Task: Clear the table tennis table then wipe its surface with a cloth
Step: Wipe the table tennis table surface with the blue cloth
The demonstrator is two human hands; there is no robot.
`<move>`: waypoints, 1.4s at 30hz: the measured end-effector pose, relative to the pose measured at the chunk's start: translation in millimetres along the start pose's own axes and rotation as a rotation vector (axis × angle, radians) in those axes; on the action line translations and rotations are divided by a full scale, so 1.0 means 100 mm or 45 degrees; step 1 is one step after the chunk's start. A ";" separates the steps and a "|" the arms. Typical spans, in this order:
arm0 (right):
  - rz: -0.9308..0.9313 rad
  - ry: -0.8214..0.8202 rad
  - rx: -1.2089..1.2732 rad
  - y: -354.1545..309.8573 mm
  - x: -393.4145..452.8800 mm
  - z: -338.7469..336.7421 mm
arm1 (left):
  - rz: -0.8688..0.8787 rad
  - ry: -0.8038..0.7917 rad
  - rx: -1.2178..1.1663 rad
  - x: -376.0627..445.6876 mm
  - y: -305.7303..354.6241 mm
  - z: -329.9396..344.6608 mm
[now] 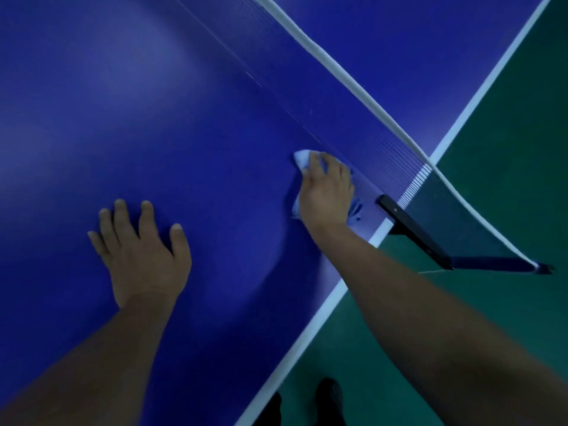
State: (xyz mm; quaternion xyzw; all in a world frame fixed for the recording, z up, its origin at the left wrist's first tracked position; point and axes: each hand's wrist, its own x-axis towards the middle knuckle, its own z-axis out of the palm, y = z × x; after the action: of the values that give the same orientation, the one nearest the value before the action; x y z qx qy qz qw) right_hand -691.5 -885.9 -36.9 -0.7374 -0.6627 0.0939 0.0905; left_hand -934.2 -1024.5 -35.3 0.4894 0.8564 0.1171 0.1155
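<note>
the right hand (pixel 325 192) presses a crumpled pale-blue cloth (pixel 302 159) onto the blue surface (pixel 184 118) just beside the net (pixel 353 124) (which runs diagonally), while the left hand (pixel 138 250) lies flat, empty, farther off.

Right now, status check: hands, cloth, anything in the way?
Left hand flat on the table, fingers spread. Right hand pressing the cloth down beside the net. Net clamp close on the right.

Dim, soft-focus view; pale glare on the table (pixel 129 72), edges bowed.
</note>
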 end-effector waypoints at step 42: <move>0.035 0.128 0.233 0.46 -0.70 -0.10 | 0.362 -0.149 -0.349 -1.08 -0.12 0.04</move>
State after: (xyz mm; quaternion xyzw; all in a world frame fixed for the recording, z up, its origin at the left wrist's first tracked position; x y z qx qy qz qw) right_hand -651.5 -960.1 -37.8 -0.7388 -0.6359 0.1181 0.1893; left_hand -889.4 -1124.2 -34.2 0.5911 0.7465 0.2190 0.2130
